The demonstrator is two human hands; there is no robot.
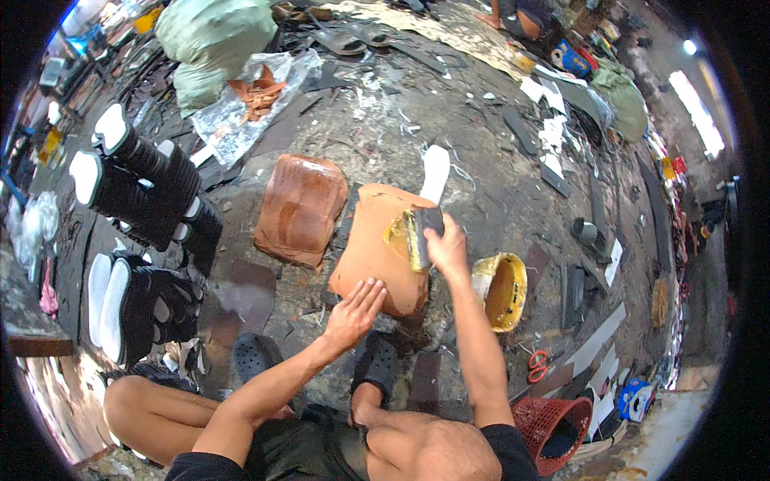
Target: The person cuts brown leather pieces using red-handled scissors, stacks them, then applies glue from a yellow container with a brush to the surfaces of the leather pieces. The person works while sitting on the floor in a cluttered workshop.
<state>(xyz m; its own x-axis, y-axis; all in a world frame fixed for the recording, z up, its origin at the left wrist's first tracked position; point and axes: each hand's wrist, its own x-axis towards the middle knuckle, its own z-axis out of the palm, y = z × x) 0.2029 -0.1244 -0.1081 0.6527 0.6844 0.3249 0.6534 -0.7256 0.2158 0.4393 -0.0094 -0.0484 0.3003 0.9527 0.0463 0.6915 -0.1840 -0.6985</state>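
A pad of tan sheets, leather-like [373, 248], lies on the floor in front of me. My left hand [355, 314] rests on its near left part, fingers stretched out. My right hand [449, 247] grips a dark flat spreader [427, 220] standing on the pad's right side, its edge coated in yellow. Beside that edge a wet patch of yellow glue [394, 233] shows on the tan surface. To the right stands a yellow tub [520, 276] with amber glue inside. Left of the pad sits a shiny brown stack of sheets [298, 207]. A white insole [435, 171] lies just beyond the pad.
Stacks of black footwear parts with white insoles [144, 192] stand at the left. Farther off are a clear plastic bag [241, 108] with brown scraps and a pale green sack [212, 40]. Red-handled scissors [537, 366] and a red basket [553, 437] are at right. Another person [525, 20] sits far back.
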